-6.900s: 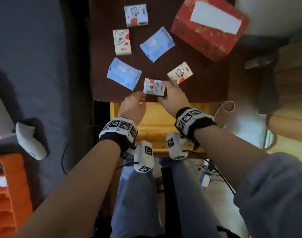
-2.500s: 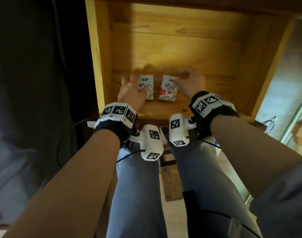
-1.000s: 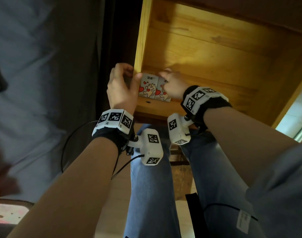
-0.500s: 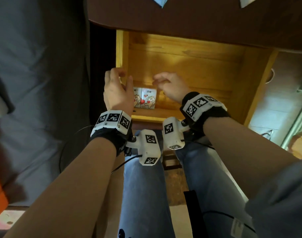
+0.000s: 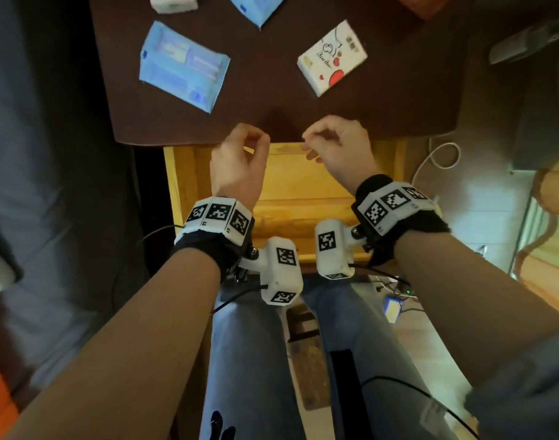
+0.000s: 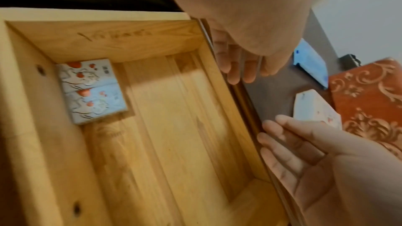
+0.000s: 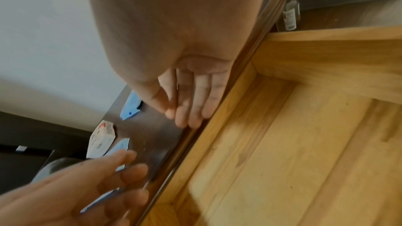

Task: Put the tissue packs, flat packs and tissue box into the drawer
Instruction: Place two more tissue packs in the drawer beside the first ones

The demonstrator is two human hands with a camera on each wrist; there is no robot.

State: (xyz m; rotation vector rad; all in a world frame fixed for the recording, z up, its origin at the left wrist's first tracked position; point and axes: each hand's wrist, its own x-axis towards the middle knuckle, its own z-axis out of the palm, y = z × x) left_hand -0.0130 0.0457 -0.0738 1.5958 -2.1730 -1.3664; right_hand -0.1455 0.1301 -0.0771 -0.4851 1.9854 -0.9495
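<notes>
Both hands hover empty over the table's front edge, above the open wooden drawer [image 5: 303, 188]. My left hand [image 5: 252, 144] and right hand [image 5: 313, 144] have loosely curled fingers and hold nothing. In the left wrist view two white tissue packs [image 6: 91, 90] with red hearts lie side by side in a drawer corner. On the dark table [image 5: 271, 100] lie a blue flat pack [image 5: 184, 66], a second blue flat pack [image 5: 256, 7], a white tissue pack [image 5: 332, 57] and another tissue pack [image 5: 173, 1] at the top edge. The red patterned tissue box [image 6: 369, 100] stands behind them.
The drawer floor [image 6: 174, 126] beside the two packs is bare wood. My knees in jeans [image 5: 249, 360] are under the drawer front. A white cable [image 5: 440, 154] hangs right of the table. A grey bed [image 5: 49, 154] runs along the left.
Both hands have lifted out of the drawer up to the table's front edge, leaving the two tissue packs in the drawer. The head view has tilted up onto the table.
</notes>
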